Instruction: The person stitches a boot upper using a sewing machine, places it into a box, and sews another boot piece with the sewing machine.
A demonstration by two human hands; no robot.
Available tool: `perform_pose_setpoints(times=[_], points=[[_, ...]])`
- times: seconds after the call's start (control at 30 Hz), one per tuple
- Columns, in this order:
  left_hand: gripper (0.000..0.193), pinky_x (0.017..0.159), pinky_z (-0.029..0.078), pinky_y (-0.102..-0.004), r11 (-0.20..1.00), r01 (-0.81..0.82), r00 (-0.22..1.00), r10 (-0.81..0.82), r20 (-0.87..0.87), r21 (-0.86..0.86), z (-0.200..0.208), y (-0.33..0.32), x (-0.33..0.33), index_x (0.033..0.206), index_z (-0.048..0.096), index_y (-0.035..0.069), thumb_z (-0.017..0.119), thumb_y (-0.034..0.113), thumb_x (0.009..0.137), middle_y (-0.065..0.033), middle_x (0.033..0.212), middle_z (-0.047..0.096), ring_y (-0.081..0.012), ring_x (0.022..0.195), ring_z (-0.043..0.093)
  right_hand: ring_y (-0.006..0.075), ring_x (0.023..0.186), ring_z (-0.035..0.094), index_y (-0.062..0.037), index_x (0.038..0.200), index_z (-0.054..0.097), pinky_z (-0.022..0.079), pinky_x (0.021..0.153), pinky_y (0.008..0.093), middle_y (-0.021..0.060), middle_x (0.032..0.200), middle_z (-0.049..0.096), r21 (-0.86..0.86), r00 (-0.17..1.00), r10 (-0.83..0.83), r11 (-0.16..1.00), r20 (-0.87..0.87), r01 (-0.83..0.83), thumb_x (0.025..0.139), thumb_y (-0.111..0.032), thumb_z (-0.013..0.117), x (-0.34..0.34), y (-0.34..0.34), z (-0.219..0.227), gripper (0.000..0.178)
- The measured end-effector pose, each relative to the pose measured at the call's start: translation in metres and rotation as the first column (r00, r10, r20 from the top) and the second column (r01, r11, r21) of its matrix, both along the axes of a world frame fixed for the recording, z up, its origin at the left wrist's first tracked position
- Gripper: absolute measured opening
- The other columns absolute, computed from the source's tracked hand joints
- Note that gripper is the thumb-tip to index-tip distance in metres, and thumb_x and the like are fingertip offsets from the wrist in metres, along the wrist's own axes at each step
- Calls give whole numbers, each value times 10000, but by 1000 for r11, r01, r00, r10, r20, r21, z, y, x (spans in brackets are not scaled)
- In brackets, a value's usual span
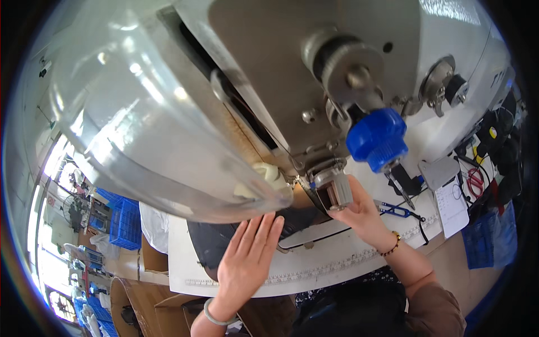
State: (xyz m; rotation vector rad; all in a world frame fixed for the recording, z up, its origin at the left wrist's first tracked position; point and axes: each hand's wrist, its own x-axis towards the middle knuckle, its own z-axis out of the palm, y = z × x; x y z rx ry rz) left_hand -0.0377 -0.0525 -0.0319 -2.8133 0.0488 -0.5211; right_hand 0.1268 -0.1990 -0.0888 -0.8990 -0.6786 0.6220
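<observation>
The white table (331,247) with ruler marks spreads under my two hands, and the metal sewing machine (264,56) stands just in front of them. My left hand (247,258) is open, its fingers straight and close together, laid on the black material (208,241) without gripping it. My right hand (362,213) is curved beside the needle area, partly hidden; I cannot tell if it holds something. To its right lie blue snips (396,210).
</observation>
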Motion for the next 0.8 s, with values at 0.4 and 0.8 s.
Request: perform_pose_setpoints(times=[0.4, 0.8], points=[[540, 963, 385, -399, 992, -101, 992, 93, 89, 81, -8, -3, 4, 1264, 512, 165, 549, 31, 742, -77, 1307, 482, -233, 1175, 488, 65, 840, 539, 10, 1057, 599, 441, 734, 222, 31, 904, 630, -238, 879, 162, 970, 448, -58, 838, 35, 582, 27, 1, -22, 221], [509, 960, 399, -366, 999, -6, 975, -5, 224, 47, -23, -9, 16, 1194, 556, 36, 696, 133, 715, -88, 1235, 542, -226, 1159, 503, 28, 740, 487, 15, 965, 599, 418, 645, 183, -30, 820, 563, -62, 980, 78, 996, 181, -68, 815, -79, 673, 8, 6, -20, 192]])
